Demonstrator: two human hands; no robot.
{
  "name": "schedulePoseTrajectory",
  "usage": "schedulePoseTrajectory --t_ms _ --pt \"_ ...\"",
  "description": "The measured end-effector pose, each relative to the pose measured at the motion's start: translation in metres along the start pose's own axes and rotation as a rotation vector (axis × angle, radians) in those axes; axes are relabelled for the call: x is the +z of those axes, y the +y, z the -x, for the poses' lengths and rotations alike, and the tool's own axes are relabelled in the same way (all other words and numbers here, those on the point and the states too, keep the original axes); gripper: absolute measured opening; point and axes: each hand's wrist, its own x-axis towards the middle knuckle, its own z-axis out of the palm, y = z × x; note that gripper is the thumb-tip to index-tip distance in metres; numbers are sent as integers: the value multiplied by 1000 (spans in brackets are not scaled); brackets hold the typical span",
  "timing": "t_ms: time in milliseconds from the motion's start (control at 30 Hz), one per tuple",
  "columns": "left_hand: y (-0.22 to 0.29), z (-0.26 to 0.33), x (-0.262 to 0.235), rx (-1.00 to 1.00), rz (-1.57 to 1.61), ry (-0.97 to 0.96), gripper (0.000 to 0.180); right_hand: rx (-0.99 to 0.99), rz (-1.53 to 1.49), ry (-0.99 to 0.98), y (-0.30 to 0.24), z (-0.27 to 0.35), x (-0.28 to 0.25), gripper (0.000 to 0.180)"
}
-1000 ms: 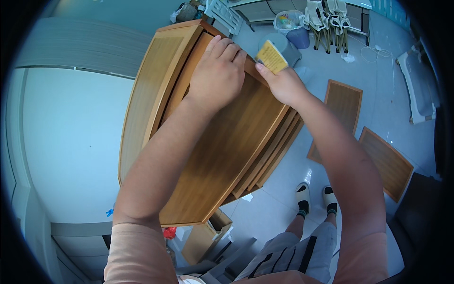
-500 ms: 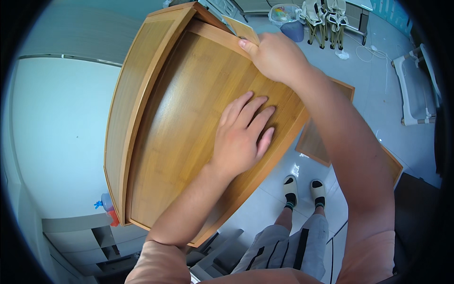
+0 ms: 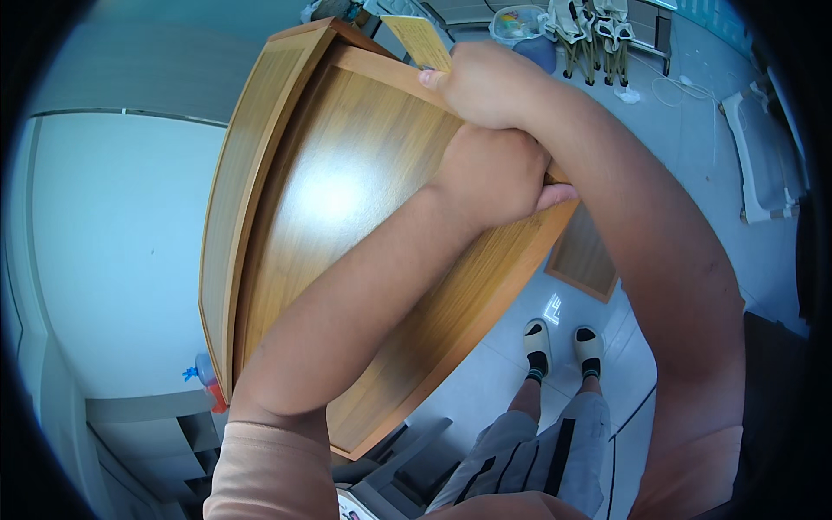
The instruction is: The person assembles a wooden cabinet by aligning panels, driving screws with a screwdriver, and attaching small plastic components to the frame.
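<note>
Fingers [image 3: 429, 79] of R hand [image 3: 490, 82] clamped on flat yellow rectangular piece [image 3: 417, 41], upper ctr | L hand [image 3: 498, 169] on brown wooden panel [image 3: 373, 108], ctr; grip hidden, can't tell | step: prob. panel-edge handling | nxt: likely needs steady hold

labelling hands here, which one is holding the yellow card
The right hand, higher in the picture: the yellow card sticks out beyond its thumb. The left hand, lower, at the wooden panel, shows no card.

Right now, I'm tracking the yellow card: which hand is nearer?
Right: the right hand holds the yellow card; the left hand is apart from it, at the wooden panel.
</note>
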Motion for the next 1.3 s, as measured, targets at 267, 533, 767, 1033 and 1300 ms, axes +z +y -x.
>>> schedulePoseTrajectory --t_ms 267,533,767,1033,1300 --pt "0 -9 5 137 -44 181 42 -181 120 238 14 1 -6 47" --pt "-17 -12 -13 102 -2 302 41 -231 236 334 -9 -5 -27 22" --pt "-21 -10 -20 38 369 267 37 -318 431 296 -38 -5 -32 19" --pt "-11 -4 -19 19 510 321 33 -360 431 244 -57 -18 -29 20" --pt "5 4 -19 -42 502 315 34 -321 343 246 -56 -18 -12 22"
